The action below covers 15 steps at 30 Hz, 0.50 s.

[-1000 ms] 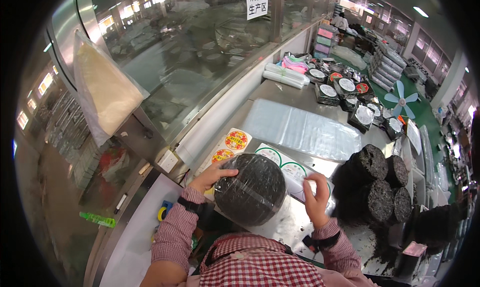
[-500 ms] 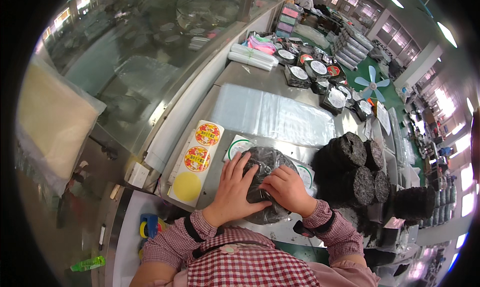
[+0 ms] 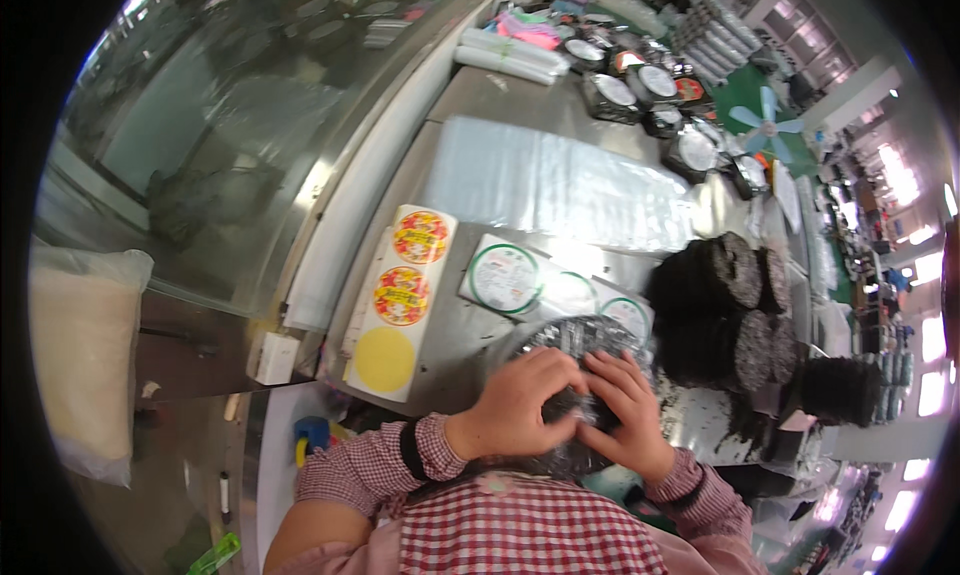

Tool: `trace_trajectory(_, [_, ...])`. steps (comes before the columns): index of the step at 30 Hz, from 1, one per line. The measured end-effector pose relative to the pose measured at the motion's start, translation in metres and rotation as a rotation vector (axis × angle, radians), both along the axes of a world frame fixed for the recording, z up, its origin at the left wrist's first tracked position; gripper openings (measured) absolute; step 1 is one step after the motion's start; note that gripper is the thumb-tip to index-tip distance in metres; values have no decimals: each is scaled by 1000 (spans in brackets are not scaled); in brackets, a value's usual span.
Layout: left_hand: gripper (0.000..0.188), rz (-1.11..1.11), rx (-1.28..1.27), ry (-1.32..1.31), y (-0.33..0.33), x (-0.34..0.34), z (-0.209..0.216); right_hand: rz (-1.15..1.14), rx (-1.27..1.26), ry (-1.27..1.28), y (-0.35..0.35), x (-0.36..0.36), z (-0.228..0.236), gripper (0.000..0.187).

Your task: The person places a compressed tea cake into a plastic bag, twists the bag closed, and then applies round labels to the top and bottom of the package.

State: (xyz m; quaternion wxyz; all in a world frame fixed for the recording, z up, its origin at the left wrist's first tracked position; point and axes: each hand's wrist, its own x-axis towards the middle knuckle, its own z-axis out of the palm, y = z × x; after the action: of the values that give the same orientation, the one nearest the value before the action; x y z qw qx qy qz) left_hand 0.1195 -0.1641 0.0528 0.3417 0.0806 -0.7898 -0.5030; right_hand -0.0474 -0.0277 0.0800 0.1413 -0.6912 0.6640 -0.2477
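Observation:
A round black pack (image 3: 560, 335), which looks like dried seaweed in clear plastic, lies on the table just in front of me. My left hand (image 3: 525, 405) is on its near left side, fingers curled in against the plastic. My right hand (image 3: 630, 410) wraps the right side, fingers bent over the top and thumb toward the left hand. Between the hands, dark plastic shows; the pack's near side is partly hidden. Just beyond lies a strip of white round labels with green rings (image 3: 503, 278). To the left is a strip of red-and-yellow round stickers (image 3: 402, 295).
Stacked black round cakes (image 3: 705, 285) stand at the right, with dark crumbs nearby. Flat clear plastic bags (image 3: 560, 180) lie across the table. Labelled black packs (image 3: 610, 95) and rolled clear bags (image 3: 512, 57) sit farther back. A small blue fan (image 3: 768, 125) stands at the far right.
My left hand has gone from spread flat to curled. My right hand has opened from a pinch to a wider hold. The pack has come nearer and rightward, uncovering more of the green-ringed labels.

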Motion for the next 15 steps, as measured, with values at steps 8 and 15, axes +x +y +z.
trace_trajectory(8, [15,623,200,-333,-89,49,-237,-171,-2,12,18,-4,-8,53])
trace_trajectory(15, [23,625,-457,-838,-146,47,-324,-183,-4,2,6,-23,-10,50])
